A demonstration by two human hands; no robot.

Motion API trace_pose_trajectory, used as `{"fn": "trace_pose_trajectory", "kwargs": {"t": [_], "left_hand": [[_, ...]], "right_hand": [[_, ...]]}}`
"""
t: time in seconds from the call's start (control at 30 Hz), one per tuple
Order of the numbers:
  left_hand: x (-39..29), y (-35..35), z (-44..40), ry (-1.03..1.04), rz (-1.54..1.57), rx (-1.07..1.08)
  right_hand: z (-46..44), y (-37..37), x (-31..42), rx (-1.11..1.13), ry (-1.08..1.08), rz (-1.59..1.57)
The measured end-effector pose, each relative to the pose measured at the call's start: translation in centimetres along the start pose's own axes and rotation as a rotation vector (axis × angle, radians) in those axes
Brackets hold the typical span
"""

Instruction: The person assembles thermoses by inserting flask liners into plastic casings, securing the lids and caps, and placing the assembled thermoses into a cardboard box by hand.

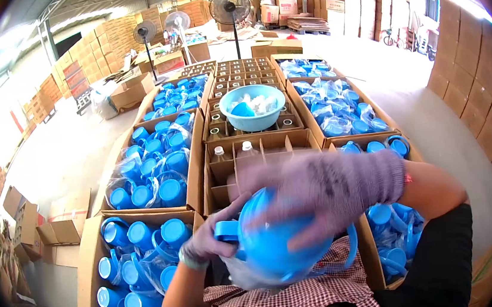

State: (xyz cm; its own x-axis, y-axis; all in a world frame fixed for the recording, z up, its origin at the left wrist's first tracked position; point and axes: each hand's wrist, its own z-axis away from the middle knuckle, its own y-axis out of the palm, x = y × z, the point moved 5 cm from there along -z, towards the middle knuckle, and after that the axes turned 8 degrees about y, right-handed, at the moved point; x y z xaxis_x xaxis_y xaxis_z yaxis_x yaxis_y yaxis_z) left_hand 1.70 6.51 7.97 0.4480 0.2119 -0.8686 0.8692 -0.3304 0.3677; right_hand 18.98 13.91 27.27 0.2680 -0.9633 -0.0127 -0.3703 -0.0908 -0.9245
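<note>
A blue plastic jug [285, 242] with side handles is held close in front of my body, a clear plastic bag bunched around its lower part. My gloved left hand [212, 240] grips its left side by the small blue lug. My gloved right hand [327, 184] reaches across the jug's upper part, smeared by motion, so its grip is unclear. Right behind, a divided carton [206, 181] has clear bottles [248, 149] in some compartments; my right hand hides part of it. A light-blue basin [255, 122] with small white pieces and a blue cup sits farther back.
Cartons of bagged blue jugs stand on the left [169, 191] and right [389, 231], with more behind. Standing fans [229, 7] are at the back. Stacked boxes [468, 70] line the right side, and flattened cardboard [64, 223] lies on the left floor.
</note>
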Motion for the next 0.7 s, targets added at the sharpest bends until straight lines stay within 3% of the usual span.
{"fn": "trace_pose_trajectory", "kwargs": {"t": [0.03,0.07,0.13,0.17,0.2,0.27,0.3,0.33,0.37,0.4,0.43,0.5,0.53,0.57,0.6,0.67,0.7], "left_hand": [[0.0,-0.7,-0.2,0.009,0.059,0.238],[0.6,-1.0,-0.2,-0.033,0.003,0.121],[1.1,1.1,-0.9,-0.075,-0.024,-0.196],[2.6,1.7,-0.6,-0.012,-0.217,-0.418],[3.8,6.2,-0.6,0.147,-0.742,-0.361],[6.4,9.4,0.8,0.171,-0.952,-0.257],[6.8,6.9,0.1,0.108,-0.67,-0.209],[4.0,6.7,0.6,0.089,-0.38,-0.209],[1.2,5.9,0.5,-0.016,-0.167,-0.19],[0.6,3.2,0.5,-0.017,-0.112,0.0],[0.9,1.0,0.4,-0.02,-0.055,0.18],[1.6,1.1,-0.1,-0.068,-0.102,0.21],[2.4,1.8,-0.5,-0.105,-0.039,0.025],[3.1,2.3,-0.3,-0.11,-0.081,-0.223],[6.1,4.2,-0.4,0.114,-0.526,-0.311],[8.2,7.5,1.1,0.277,-0.85,-0.364],[8.5,7.9,1.8,0.246,-0.735,-0.34]], "right_hand": [[0.1,1.1,1.3,0.096,-0.027,-0.132],[0.2,2.0,2.1,0.191,-0.052,-0.264],[2.7,3.6,-2.6,-0.058,0.185,-0.355],[4.5,5.5,-6.6,-0.094,0.606,-0.395],[6.2,7.3,-8.8,0.003,0.703,-0.318],[7.5,8.4,-8.8,0.155,0.914,-0.216],[8.1,7.0,-9.0,0.175,1.02,-0.151],[6.2,3.7,-4.6,0.059,0.792,-0.173],[3.9,1.0,-0.6,-0.032,0.303,-0.068],[2.9,0.1,2.4,-0.083,0.1,-0.142],[3.0,0.6,2.8,-0.029,0.073,-0.13],[3.6,2.8,3.7,0.087,0.029,-0.147],[4.7,3.3,1.5,-0.076,0.097,-0.195],[5.8,4.5,-1.8,-0.139,0.311,-0.214],[7.9,6.1,-5.4,-0.21,0.708,-0.163],[8.5,7.3,-7.4,0.024,1.017,-0.116],[9.2,7.6,-8.3,0.151,1.16,-0.08]]}}
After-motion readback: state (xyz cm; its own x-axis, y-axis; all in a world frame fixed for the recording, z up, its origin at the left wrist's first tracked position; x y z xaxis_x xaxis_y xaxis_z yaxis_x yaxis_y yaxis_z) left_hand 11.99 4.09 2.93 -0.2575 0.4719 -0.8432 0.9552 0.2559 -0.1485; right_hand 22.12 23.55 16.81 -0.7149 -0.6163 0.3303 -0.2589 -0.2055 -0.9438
